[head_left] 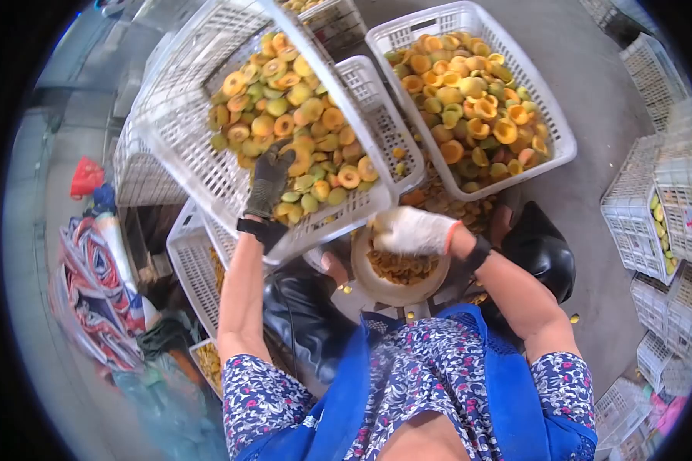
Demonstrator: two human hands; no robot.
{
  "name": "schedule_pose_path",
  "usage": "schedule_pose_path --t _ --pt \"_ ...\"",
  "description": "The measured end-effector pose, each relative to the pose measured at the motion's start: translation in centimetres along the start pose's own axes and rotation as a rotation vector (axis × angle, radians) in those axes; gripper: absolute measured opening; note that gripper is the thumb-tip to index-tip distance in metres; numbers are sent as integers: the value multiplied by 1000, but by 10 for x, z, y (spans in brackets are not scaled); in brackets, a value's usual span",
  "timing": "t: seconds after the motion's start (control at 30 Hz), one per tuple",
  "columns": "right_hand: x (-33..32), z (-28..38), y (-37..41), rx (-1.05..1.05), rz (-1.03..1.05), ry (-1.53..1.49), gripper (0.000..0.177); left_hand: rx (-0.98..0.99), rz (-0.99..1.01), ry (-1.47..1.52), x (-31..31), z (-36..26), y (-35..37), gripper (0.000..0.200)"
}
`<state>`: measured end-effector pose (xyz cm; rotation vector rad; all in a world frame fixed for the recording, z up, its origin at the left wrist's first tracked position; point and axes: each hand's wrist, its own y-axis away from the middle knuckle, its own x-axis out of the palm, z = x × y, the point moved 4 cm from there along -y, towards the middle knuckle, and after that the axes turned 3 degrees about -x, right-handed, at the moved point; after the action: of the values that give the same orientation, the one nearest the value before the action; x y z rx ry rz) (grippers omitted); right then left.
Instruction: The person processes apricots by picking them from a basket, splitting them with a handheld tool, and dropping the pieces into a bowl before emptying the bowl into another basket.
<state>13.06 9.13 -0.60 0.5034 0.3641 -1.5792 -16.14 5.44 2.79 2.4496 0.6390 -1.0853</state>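
Observation:
My left hand (269,180), in a dark grey glove, reaches into a tilted white crate (200,180) among halved yellow-orange fruit (307,115). Its fingers touch the fruit near the crate's lower left; whether they grip a piece is unclear. My right hand (414,230), in a white glove with an orange cuff, is over a round pale bowl (377,286) between my knees. Brown-orange pieces (404,269) lie in the bowl. That hand is blurred by motion, and its fingers and anything in them cannot be made out.
Another white crate (565,150) of halved fruit stands ahead on the right. Stacked crates (630,207) line the far right. Striped cloth bundles (92,284) and a red object (87,177) lie on the left. Small yellow bits are scattered on the floor (596,246).

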Motion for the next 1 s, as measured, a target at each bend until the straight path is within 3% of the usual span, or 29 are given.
schedule_pose_path --t 0.07,0.13,0.17,0.23,0.3,0.4,0.53,0.7,0.83,0.9,0.93,1.0 --pt "-29 19 3 144 -342 -330 30 -108 73 585 7 -38 31 38" --pt "-47 35 0 144 -447 -332 28 -143 89 1020 19 -63 56 33" --pt "-54 38 0 147 -558 -335 27 -147 84 1023 25 -70 62 33" --pt "-49 36 -4 131 -476 -157 26 -108 107 1105 33 -89 76 34" --pt "-47 43 -3 -221 -777 531 23 -117 90 1098 44 -99 82 36" --pt "-46 40 -3 -91 -728 560 20 -107 54 1105 60 -104 87 39" --pt "-41 27 -3 -80 -694 725 19 -34 -72 1015 73 -108 89 38" --pt "-34 17 -1 -65 -685 580 13 71 -251 698 79 -129 97 37" --pt "-37 16 -1 -76 -596 513 15 84 -250 705 80 -118 96 39" --pt "-39 12 -1 136 -586 -32 20 122 -126 751 76 -112 96 41" --pt "-39 17 -3 130 -579 -34 20 118 -133 749 73 -113 95 41" --pt "-32 19 -9 298 -542 -416 28 -115 144 1447 79 -114 89 38"
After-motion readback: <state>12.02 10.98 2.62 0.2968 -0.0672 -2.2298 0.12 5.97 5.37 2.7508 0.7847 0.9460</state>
